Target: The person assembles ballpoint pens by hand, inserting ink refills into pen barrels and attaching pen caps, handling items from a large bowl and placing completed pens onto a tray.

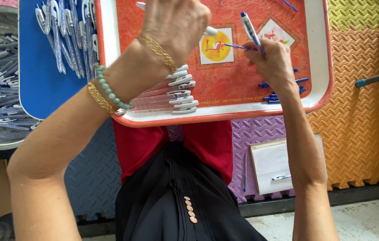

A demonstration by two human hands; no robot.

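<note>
Head cam: blue-white pen (250,27) upright in right hand (273,61).

- One red tray (321,96) with a white rim.
- Seven clear pen barrels (181,91) stacked at the tray's near edge.
- One blue tray (35,85) left of it.
- One clipboard (269,163) below it.

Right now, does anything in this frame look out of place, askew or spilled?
Mostly orderly. The odd ones: a single pen lies loose on the purple foam floor mat beside a white pad, away from the red-and-white plastic tray where the right hand holds a blue-tipped pen.
</note>
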